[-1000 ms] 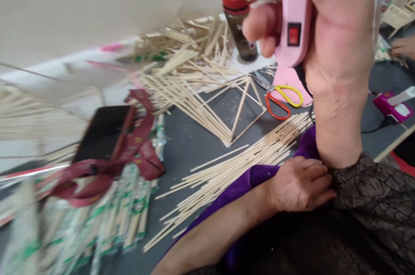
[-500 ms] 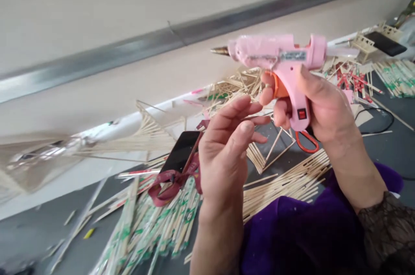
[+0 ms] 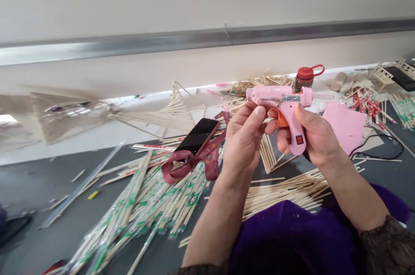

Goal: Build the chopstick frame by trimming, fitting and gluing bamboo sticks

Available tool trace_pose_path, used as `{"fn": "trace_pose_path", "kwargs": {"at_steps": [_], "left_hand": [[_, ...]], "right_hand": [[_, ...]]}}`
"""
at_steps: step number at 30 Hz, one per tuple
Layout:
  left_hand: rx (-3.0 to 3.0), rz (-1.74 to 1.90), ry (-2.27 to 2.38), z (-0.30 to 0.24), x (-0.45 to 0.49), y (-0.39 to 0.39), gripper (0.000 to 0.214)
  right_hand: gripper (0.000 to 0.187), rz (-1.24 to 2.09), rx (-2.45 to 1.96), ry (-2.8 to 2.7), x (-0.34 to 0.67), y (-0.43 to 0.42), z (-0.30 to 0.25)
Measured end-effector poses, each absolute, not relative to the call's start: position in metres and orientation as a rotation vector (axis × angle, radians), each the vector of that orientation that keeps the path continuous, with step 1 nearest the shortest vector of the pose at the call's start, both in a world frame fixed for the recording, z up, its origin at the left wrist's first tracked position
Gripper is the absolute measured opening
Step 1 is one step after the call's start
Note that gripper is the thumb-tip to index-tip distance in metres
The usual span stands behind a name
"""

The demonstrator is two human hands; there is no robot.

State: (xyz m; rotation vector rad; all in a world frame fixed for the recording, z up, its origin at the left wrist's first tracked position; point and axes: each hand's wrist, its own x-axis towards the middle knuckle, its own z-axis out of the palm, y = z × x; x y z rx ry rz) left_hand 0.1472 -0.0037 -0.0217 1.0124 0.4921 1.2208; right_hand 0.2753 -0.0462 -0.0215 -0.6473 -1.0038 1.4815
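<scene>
A pink hot glue gun (image 3: 275, 95) is held up over the table, its barrel towards the left. My right hand (image 3: 316, 134) is closed around its handle, with fingers by the orange trigger (image 3: 282, 118). A clear glue stick (image 3: 324, 97) pokes out of the gun's rear. My left hand (image 3: 244, 136) is at the front of the barrel, thumb and fingers pinched together just under it. What lies between those fingers is hidden, and the metal nozzle is out of sight. Below the hands lie loose wooden sticks (image 3: 285, 193) and a small stick frame (image 3: 268, 158).
A phone (image 3: 202, 134) with a dark red lanyard (image 3: 175, 171) lies on wrapped chopsticks (image 3: 155, 206). A fan-like stick structure (image 3: 178, 110) leans near the wall. Behind the gun stands a red-capped bottle (image 3: 305, 77). Pink sheet (image 3: 345, 123) and black cable (image 3: 397, 149) lie on the right.
My left hand has closed from loosely spread fingers into a pinch at the gun's front. The gun sits lower in view, and the camera has tilted; the bottle and pink sheet now show.
</scene>
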Motion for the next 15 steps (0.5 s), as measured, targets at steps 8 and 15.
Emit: {"fn": "trace_pose_path", "kwargs": {"at_steps": [8,15], "left_hand": [[0.975,1.263,0.513,-0.0237,0.1471,0.0006,0.012],[0.874,1.207,0.471,-0.023,0.1453,0.0032,0.013]], "right_hand": [[0.047,1.478,-0.628,-0.976,0.2751,-0.0429,-0.0265],[0.046,1.416,-0.672,-0.975,0.2754,-0.0429,-0.0295]]}}
